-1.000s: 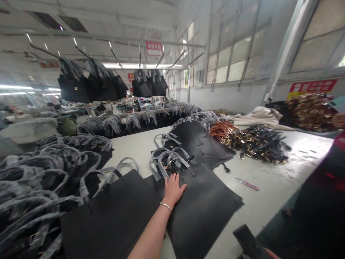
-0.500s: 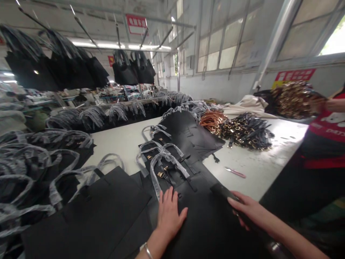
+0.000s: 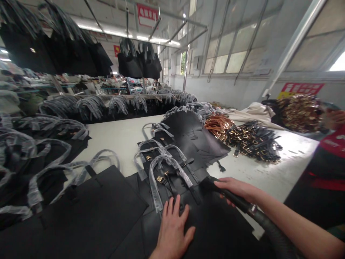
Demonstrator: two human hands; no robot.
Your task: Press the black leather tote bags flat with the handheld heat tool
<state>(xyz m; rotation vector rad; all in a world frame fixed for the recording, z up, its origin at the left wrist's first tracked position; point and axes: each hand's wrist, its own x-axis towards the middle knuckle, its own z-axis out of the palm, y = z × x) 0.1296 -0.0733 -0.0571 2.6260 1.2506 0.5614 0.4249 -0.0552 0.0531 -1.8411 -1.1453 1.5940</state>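
My left hand (image 3: 175, 228) lies flat with fingers spread on a black leather bag panel (image 3: 215, 233). Its fingertips are just below a plastic-wrapped bag handle (image 3: 151, 183) and a gold clasp (image 3: 161, 180). My right hand (image 3: 235, 189) is wrapped around a black hose nozzle (image 3: 238, 201) with a metal clamp and a ribbed hose (image 3: 277, 233) behind it. The nozzle's wide tip is low over the panel, right of the handle; whether it touches cannot be seen. More black panels (image 3: 185, 133) lie stacked beyond.
Black bag pieces with wrapped handles (image 3: 91, 194) cover the left side. Brown straps (image 3: 218, 124) and black straps with gold buckles (image 3: 253, 140) are heaped on the white table (image 3: 113, 138). Finished-looking bags (image 3: 129, 61) hang overhead. A person in red and black (image 3: 323, 162) stands at right.
The nozzle in my right hand has moved left and up, closer to the wrapped handle. Pink-handled snips seen earlier on the table are now hidden. My left hand stays flat; the view has shifted.
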